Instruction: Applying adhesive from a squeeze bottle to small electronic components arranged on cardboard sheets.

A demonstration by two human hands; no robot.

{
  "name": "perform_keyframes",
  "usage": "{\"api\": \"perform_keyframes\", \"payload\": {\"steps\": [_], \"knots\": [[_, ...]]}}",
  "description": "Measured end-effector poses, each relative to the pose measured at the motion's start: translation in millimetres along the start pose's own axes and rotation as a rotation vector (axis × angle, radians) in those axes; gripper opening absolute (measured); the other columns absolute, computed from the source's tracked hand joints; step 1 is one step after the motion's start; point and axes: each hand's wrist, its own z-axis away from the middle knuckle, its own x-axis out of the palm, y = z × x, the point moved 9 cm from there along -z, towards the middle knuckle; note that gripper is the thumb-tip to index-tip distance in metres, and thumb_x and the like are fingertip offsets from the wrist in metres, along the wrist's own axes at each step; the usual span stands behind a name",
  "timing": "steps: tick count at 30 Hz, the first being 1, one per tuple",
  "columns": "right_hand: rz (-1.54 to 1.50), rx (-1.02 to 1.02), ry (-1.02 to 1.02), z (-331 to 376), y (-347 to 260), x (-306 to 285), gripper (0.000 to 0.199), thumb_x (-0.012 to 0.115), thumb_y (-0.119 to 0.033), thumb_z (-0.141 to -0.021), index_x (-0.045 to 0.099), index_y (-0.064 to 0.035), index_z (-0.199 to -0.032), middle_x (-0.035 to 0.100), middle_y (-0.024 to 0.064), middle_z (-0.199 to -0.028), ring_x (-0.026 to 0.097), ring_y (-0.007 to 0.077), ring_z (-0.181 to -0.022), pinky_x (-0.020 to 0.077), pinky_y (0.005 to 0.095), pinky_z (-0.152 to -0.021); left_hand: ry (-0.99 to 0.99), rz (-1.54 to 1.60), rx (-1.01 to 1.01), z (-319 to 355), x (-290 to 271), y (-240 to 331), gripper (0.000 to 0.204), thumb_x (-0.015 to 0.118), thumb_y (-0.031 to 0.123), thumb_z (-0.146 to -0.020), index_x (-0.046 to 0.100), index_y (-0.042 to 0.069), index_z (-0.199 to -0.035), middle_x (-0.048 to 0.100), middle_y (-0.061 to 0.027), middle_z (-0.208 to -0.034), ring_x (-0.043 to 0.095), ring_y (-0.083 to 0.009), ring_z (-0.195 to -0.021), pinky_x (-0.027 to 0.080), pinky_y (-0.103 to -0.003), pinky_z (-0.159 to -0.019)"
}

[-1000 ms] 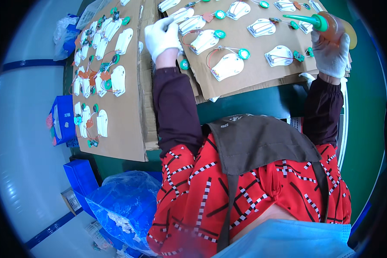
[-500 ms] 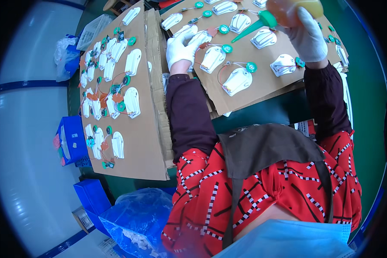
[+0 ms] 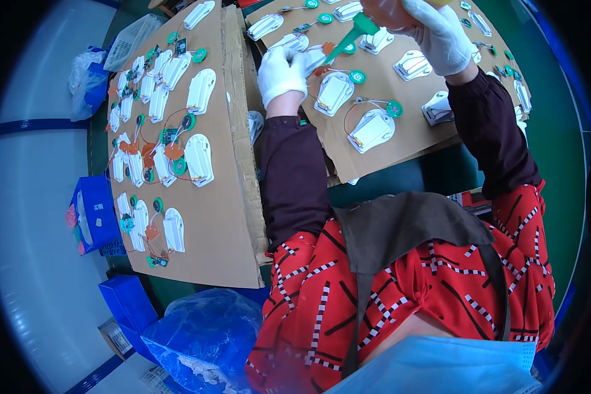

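Observation:
My right hand (image 3: 440, 38), in a white glove, is closed around an amber squeeze bottle (image 3: 389, 13) tipped on its side. Its long green nozzle (image 3: 353, 36) slants down to the left, the tip close to a white plastic housing (image 3: 314, 60). That housing is pinched in the fingers of my gloved left hand (image 3: 282, 75); whether the nozzle touches it I cannot tell. An orange piece (image 3: 328, 48) lies beside the nozzle. Just nearer on the cardboard (image 3: 322, 141) sit another white housing (image 3: 335, 92) and a wired green disc (image 3: 356, 77).
A second cardboard sheet (image 3: 210, 256) on the left bears several white housings, small circuit boards and wired discs. Farther left are a clear plastic basket (image 3: 132, 43) and a blue box (image 3: 98, 213). A blue plastic bag (image 3: 203, 335) lies at the lower left.
My right hand has brought the bottle left and down, so the nozzle tip has come up to the housing in my left hand. The left hand still grips that housing.

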Motion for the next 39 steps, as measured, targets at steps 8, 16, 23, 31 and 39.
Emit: {"api": "perform_keyframes", "payload": {"steps": [8,16,23,31,39], "knots": [[0.31,0.049,0.029,-10,40,28,0.059,0.08,-0.01,-0.072,0.054,-0.0027,-0.125,0.065,0.0068,-0.111,0.06,0.0133,-0.099,0.0503,0.0301,-0.085,-0.032,0.54,-0.211,8,6,-46,0.011,0.064,0.005,-0.085,0.064,-0.002,-0.094,0.067,-0.0065,-0.079,0.061,-0.0102,-0.059,0.049,-0.024,-0.054],[0.157,-0.062,-0.081,-12,35,23,0.071,0.085,-0.01,-0.066,0.051,-0.0027,-0.128,0.062,0.0071,-0.118,0.057,0.0149,-0.108,0.0451,0.0318,-0.096,-0.092,0.573,-0.177,6,16,-11,0.012,0.061,0.002,-0.088,0.063,-0.003,-0.097,0.067,-0.0077,-0.082,0.062,-0.0111,-0.062,0.05,-0.023,-0.056],[0.415,-0.257,-0.022,-7,37,27,0.071,0.087,-0.018,-0.065,0.053,-0.002,-0.125,0.063,0.0087,-0.115,0.059,0.0167,-0.106,0.0465,0.0315,-0.094,-0.09,0.565,-0.204,5,19,-23,0.015,0.064,0.005,-0.087,0.064,-0.003,-0.099,0.067,-0.0068,-0.082,0.062,-0.0109,-0.063,0.051,-0.024,-0.057],[0.484,-0.126,-0.188,-6,37,46,0.073,0.089,-0.021,-0.064,0.053,-0.0026,-0.124,0.064,0.0089,-0.11,0.06,0.0175,-0.102,0.0472,0.0316,-0.092,-0.044,0.57,-0.193,9,10,-16,0.019,0.067,0.01,-0.086,0.065,-0.004,-0.099,0.067,-0.0055,-0.08,0.062,-0.0086,-0.062,0.05,-0.024,-0.057],[0.369,-0.052,-0.05,9,44,29,0.084,0.089,-0.015,-0.062,0.045,-0.0028,-0.133,0.057,0.0076,-0.125,0.054,0.0153,-0.114,0.0436,0.0325,-0.099,-0.051,0.634,-0.226,8,15,-22,0.014,0.062,0.005,-0.086,0.064,-0.004,-0.096,0.065,-0.0059,-0.075,0.06,-0.0091,-0.058,0.05,-0.024,-0.054]]}}
